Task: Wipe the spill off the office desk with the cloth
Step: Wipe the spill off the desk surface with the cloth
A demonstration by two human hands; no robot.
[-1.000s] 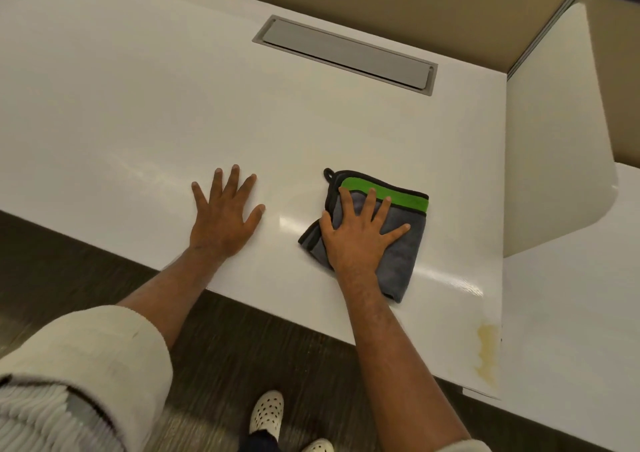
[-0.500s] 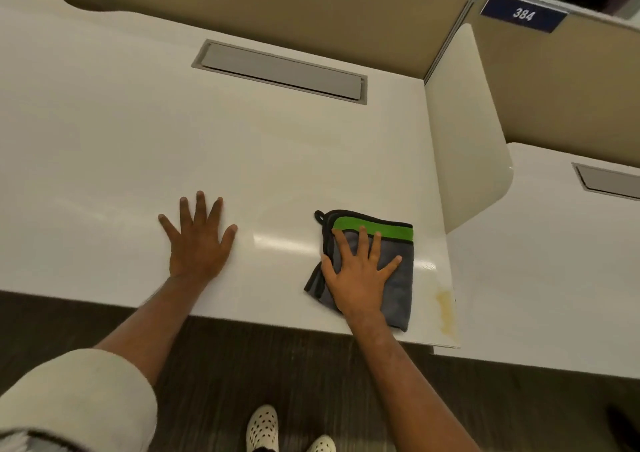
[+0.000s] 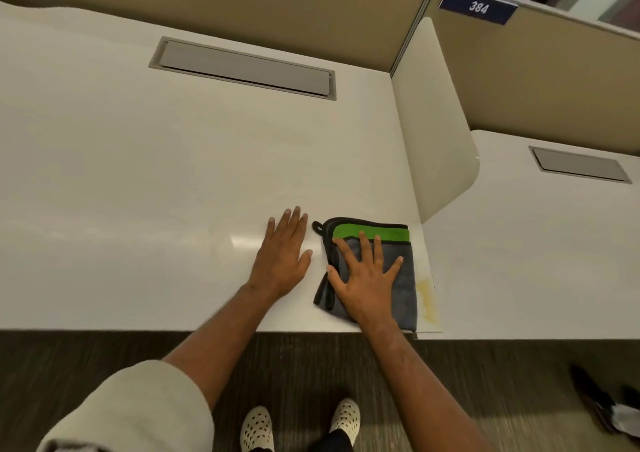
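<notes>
Right hand (image 3: 367, 278) flat, fingers spread, pressing folded grey microfibre cloth with green band and black trim (image 3: 398, 244) on white tabletop (image 3: 173, 174). Left hand (image 3: 282, 254) flat on tabletop just beside cloth. Yellowish spill stain (image 3: 427, 299) at cloth's right edge, near tabletop corner. Grey rectangular cable hatch (image 3: 242, 67) further back.

Tan partition panels (image 3: 277, 5) run along the back, with a blue sign (image 3: 478, 5) reading 384 up top. A white curved divider (image 3: 436, 119) stands upright between two white desktops, and the neighbouring desk (image 3: 540, 244) on the right has its own grey hatch (image 3: 580, 164). Dark striped carpet (image 3: 104, 351) covers the floor. Soft glare on the surface.
</notes>
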